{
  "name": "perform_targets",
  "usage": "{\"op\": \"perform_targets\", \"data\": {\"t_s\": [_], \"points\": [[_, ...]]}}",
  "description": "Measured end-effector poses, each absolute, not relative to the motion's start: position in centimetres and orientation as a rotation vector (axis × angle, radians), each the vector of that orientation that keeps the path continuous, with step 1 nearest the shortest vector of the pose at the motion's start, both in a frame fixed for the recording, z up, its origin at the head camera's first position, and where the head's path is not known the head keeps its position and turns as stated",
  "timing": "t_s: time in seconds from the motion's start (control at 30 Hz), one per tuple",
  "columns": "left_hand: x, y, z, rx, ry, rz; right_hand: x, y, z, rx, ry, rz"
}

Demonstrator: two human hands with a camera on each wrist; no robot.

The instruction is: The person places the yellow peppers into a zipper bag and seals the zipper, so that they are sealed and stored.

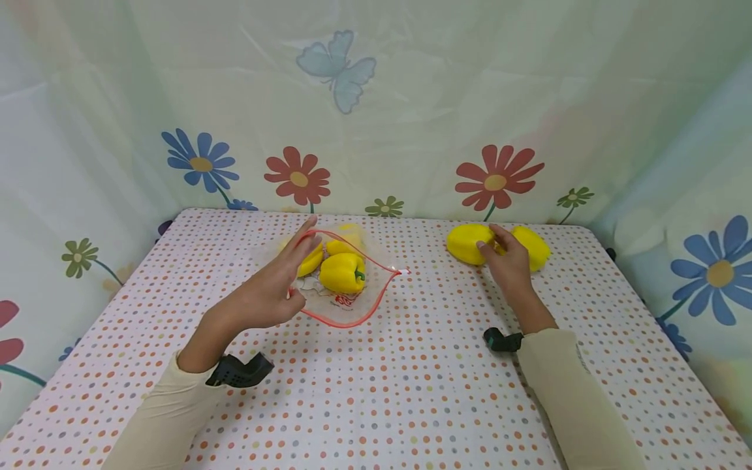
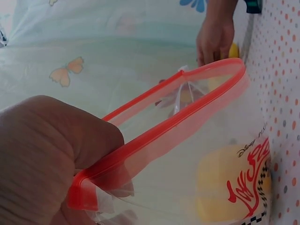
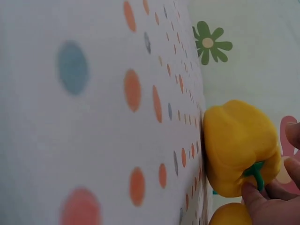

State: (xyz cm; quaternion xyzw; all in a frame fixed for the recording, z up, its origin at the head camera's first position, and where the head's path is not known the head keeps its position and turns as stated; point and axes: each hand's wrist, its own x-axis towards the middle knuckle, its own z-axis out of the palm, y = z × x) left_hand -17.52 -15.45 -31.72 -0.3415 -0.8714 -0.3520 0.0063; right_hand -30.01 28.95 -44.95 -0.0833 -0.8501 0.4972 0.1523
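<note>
A clear zip bag (image 1: 382,301) with a red rim lies on its side, its mouth held wide. My left hand (image 1: 267,284) holds the rim at its left end; in the left wrist view a bent thumb (image 2: 101,140) overlaps the red strip. Inside the bag are a yellow bell pepper (image 1: 341,273) with a green stem and other yellow pieces, partly hidden. To the right, my right hand (image 1: 510,258) grips the stem end of another yellow bell pepper (image 1: 468,244), thumb beside the stem (image 3: 255,174). Close to that hand lies a second yellow piece (image 1: 533,248), partly covered.
The table (image 1: 376,398) wears a white cloth with coloured dots. A flowered curtain (image 1: 411,98) hangs right behind its far edge and along both sides. Black wrist cameras sit at the left cuff (image 1: 241,371) and the right cuff (image 1: 502,341).
</note>
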Motion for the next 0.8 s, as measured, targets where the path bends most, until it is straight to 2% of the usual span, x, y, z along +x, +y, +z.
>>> {"op": "perform_targets", "data": {"t_s": [0.43, 0.8], "points": [[-17.6, -15.6, -31.8, -1.074, -2.734, -1.154, -30.6, 28.5, -44.5, -0.399, -2.532, 1.477], [-17.6, -15.6, -31.8, -1.099, -2.720, -1.137, -26.5, 26.2, -39.8, -0.410, -2.493, 1.706]]}}
